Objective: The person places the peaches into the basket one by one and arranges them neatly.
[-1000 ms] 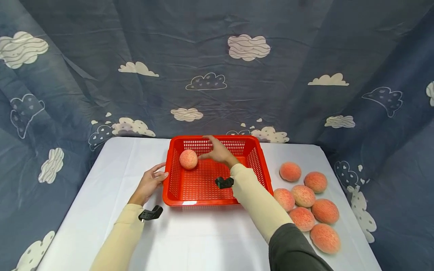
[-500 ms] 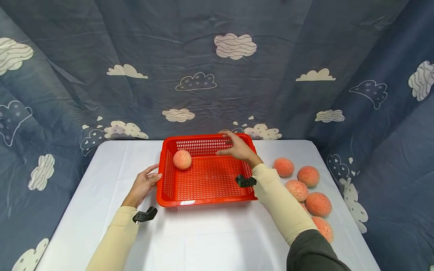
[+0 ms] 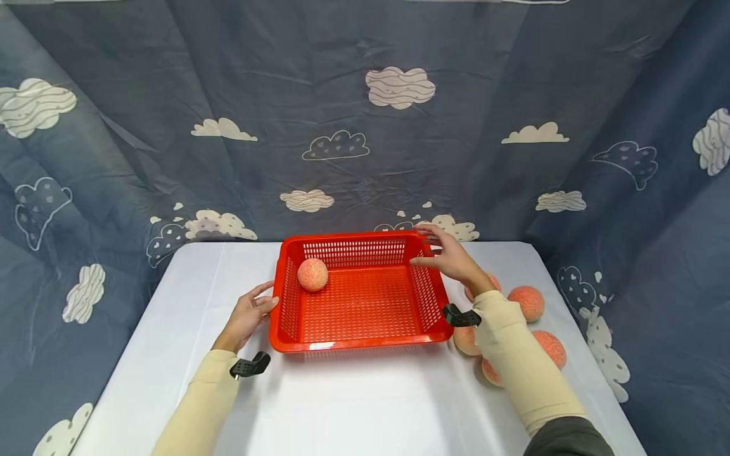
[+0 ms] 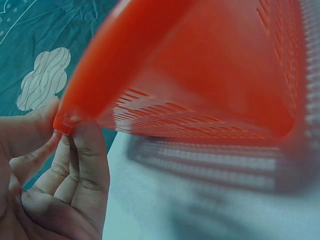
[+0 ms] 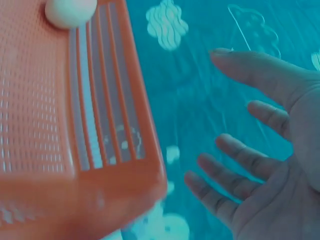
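A red slatted plastic basket stands on the white-covered table. One speckled pinkish-orange peach lies inside, near its back left corner; in the right wrist view that peach looks pale. My left hand is at the basket's left side, and the left wrist view shows its thumb and fingers pinching the rim. Over the basket's right end, my right hand holds nothing. Its fingers are spread apart, beside the basket's rim in the right wrist view.
Several loose peaches lie on the table right of the basket, some partly hidden behind the right forearm. Each wrist wears a black camera mount. A dark blue cloth with cloud prints hangs behind and at both sides.
My right hand has moved right, from beside the peach in the basket to the basket's right end. The left hand stays at the left rim, and the peach stays put in the basket.
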The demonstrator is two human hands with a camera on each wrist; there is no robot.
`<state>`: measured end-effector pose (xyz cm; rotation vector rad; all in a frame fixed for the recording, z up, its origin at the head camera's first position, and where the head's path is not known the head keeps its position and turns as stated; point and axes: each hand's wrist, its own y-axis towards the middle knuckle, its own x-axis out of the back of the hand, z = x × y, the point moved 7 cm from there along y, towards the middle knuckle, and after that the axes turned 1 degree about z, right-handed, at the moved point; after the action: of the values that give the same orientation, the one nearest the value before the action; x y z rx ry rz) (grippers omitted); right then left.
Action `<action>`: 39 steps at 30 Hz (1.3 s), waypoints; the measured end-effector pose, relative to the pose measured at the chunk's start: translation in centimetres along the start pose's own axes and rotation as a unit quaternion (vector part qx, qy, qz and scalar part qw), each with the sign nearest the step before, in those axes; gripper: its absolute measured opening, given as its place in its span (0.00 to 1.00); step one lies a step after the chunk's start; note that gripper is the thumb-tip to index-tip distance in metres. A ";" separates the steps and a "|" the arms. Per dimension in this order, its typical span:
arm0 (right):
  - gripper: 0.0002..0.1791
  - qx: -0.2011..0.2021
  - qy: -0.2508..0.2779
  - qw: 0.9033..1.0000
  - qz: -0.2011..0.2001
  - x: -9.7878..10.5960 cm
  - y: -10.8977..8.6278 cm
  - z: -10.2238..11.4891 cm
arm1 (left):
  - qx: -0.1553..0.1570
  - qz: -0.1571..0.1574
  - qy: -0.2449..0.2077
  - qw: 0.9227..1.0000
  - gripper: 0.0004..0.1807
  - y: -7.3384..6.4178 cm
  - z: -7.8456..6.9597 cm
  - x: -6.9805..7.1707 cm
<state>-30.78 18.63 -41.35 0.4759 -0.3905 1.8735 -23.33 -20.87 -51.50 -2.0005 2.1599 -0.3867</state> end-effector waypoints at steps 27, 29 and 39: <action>0.40 -0.066 -0.023 0.974 -0.214 12.4 -10.8 -11.6 | -0.003 -0.001 -0.010 1.000 0.31 -0.1 0.3 -0.2; 0.41 -0.077 -0.021 0.971 -0.225 12.9 -11.4 -12.4 | -0.005 0.002 -0.005 1.000 0.32 -0.1 0.3 -0.2; 0.41 -0.128 -0.008 0.966 -0.223 13.4 -13.1 -17.0 | -0.016 0.009 -0.001 1.000 0.31 -0.1 0.0 -0.3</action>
<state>-24.90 42.08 -48.76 0.3674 -0.4844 1.3613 -23.21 -20.59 -51.46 -1.9968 2.1939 -0.3489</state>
